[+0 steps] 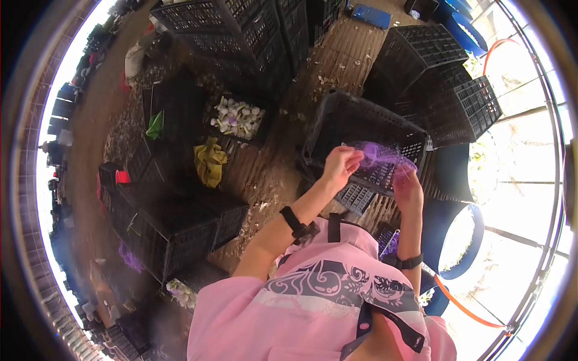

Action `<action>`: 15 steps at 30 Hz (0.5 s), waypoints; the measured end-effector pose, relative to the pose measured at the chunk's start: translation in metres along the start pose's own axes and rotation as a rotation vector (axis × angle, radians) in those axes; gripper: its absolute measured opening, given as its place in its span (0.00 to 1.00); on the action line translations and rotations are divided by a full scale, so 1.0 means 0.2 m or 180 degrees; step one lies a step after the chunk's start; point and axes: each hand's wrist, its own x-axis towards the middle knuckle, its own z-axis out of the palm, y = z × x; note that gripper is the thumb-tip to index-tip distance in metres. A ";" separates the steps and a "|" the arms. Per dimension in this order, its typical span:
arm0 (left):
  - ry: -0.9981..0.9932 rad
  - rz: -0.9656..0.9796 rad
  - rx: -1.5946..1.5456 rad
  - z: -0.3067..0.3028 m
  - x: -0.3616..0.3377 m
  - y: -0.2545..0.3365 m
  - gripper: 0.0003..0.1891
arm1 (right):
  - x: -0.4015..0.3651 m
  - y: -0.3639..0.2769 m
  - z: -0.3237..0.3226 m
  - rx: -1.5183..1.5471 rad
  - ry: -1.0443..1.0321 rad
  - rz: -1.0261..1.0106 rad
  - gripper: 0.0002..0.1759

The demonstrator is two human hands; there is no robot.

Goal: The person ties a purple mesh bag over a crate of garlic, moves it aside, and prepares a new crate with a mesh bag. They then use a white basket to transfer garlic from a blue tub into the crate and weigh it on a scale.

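A purple mesh net bag (378, 154) is stretched between my two hands, above a black plastic crate (346, 108). My left hand (342, 166) pinches one end of the netting between thumb and fingers. The other end is at my right hand (407, 188), whose fingers are closed on the mesh, with part of it lying over them. The slatted side of the crate shows through the net. Straps with dark devices are on both of my wrists.
Tall black crates (241, 42) are stacked ahead. A crate of white garlic-like bulbs (236, 118) stands left, near a yellow cloth or bag (210, 162). More black crates (168, 222) sit lower left. Tilted crates (421, 51) and blue barrels (475, 240) line the right side.
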 end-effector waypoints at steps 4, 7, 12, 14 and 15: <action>-0.0126 -0.0106 -0.1125 -0.22 0.14 0.04 0.04 | 0.14 -0.07 -0.28 0.1121 0.0210 0.0263 0.11; -0.0271 -0.0116 -0.0388 -0.11 0.02 0.14 0.05 | 0.10 -0.10 -0.28 0.0700 -0.0424 0.0235 0.11; -0.0464 0.0098 0.1392 -0.05 -0.01 0.39 0.14 | 0.00 -0.13 -0.10 -0.1923 0.0318 -0.1020 0.15; -0.0436 0.0296 0.1716 -0.03 0.01 0.46 0.15 | -0.02 -0.14 -0.09 -0.2099 0.0063 -0.0895 0.17; -0.0405 0.0304 0.1220 -0.03 0.04 0.48 0.15 | -0.04 -0.14 -0.06 -0.2440 -0.0208 -0.0883 0.17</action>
